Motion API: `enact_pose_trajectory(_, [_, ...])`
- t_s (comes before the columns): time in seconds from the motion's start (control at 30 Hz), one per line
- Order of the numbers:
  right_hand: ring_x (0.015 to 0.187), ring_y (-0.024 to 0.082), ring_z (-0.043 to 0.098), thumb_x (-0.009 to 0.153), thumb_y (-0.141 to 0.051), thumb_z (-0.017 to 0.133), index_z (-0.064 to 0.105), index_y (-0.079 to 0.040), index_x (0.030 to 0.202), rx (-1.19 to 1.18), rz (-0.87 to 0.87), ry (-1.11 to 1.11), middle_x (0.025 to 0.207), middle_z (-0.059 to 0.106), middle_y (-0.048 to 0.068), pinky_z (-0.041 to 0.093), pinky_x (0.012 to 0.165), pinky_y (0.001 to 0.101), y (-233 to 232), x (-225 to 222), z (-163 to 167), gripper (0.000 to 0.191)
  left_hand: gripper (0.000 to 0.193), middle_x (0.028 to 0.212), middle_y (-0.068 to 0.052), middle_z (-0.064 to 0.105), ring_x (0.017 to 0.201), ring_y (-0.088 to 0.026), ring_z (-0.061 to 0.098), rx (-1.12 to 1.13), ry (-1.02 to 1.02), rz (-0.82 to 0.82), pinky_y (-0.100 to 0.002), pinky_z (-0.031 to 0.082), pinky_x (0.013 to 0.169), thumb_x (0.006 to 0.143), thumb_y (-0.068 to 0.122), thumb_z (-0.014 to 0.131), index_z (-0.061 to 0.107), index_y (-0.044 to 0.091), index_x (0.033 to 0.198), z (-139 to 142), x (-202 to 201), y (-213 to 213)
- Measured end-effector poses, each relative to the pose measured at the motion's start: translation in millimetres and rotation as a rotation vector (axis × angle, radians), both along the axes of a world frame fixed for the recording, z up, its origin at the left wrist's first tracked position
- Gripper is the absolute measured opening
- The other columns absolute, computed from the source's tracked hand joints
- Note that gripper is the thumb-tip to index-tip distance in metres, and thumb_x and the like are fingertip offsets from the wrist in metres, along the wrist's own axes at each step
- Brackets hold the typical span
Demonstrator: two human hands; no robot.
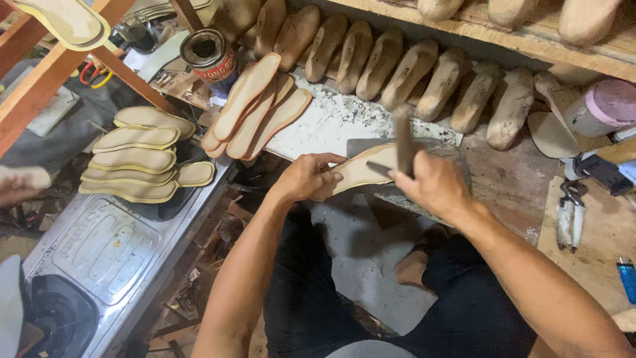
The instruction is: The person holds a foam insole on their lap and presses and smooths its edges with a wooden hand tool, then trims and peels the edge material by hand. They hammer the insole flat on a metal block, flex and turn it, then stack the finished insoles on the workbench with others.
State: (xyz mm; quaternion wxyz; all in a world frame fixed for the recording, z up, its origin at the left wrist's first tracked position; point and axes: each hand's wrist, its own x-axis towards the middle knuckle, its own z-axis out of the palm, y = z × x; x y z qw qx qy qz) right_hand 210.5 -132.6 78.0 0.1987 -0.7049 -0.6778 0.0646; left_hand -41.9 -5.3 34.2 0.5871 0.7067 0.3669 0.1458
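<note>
My left hand (306,178) grips a tan shoe insole (361,169) at its near end and holds it flat over a grey stone slab (457,159). My right hand (434,185) is closed around a flat dark blade tool (403,142) whose upper end stands above the insole; its lower edge touches the insole's right part. Both forearms reach in from the bottom of the view, above my dark trousers and a bare foot (412,266).
Fanned insoles (255,106) lie left of the slab next to an open glue tin (211,56). More insoles (136,156) are stacked on a metal stove top (106,245). A row of wooden shoe lasts (397,69) lines the back. Pliers (570,212) and a blue lighter (627,278) lie right.
</note>
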Motion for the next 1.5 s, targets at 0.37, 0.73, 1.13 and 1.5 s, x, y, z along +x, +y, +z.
enact_pose_trajectory(0.37, [0.056, 0.029, 0.064, 0.094, -0.032, 0.072, 0.054, 0.0, 0.113, -0.142, -0.074, -0.18, 0.072, 0.066, 0.013, 0.054, 0.047, 0.0458, 62.1, -8.2, -2.6, 0.041, 0.028, 0.073, -0.009, 0.074, 0.065, -0.017, 0.071, 0.291, 0.106, 0.035, -0.034, 0.055, 0.062, 0.082, 0.023, 0.08, 0.071, 0.004, 0.102, -1.6, 34.0, 1.2])
enact_pose_trajectory(0.73, [0.061, 0.029, 0.064, 0.092, -0.04, 0.072, 0.055, -0.004, 0.113, -0.174, -0.069, -0.213, 0.074, 0.065, 0.011, 0.052, 0.056, 0.0479, 50.7, -5.5, 1.1, 0.046, 0.025, 0.07, -0.008, 0.072, 0.062, -0.016, 0.068, 0.265, 0.024, 0.065, -0.033, 0.053, 0.059, 0.082, 0.021, 0.082, 0.066, 0.003, 0.092, 2.5, 31.2, -5.3])
enact_pose_trajectory(1.13, [0.067, 0.04, 0.068, 0.082, -0.037, 0.079, 0.056, -0.002, 0.102, 0.129, 0.04, -0.167, 0.075, 0.068, 0.019, 0.054, 0.061, 0.0531, 15.4, -7.0, -4.5, 0.047, 0.032, 0.068, -0.008, 0.072, 0.059, -0.014, 0.068, 0.13, 0.009, 0.069, -0.032, 0.054, 0.058, 0.079, 0.017, 0.081, 0.069, 0.003, 0.105, -0.4, 10.3, 2.1])
enact_pose_trajectory(1.5, [0.068, 0.042, 0.068, 0.087, -0.035, 0.075, 0.054, 0.001, 0.109, 0.053, 0.017, -0.171, 0.072, 0.068, 0.02, 0.054, 0.063, 0.0539, 26.0, -42.2, -3.0, 0.047, 0.033, 0.07, -0.008, 0.07, 0.062, -0.012, 0.066, 0.166, -0.059, 0.22, -0.029, 0.053, 0.056, 0.078, 0.016, 0.088, 0.066, -0.005, 0.09, -22.0, 25.3, -5.8])
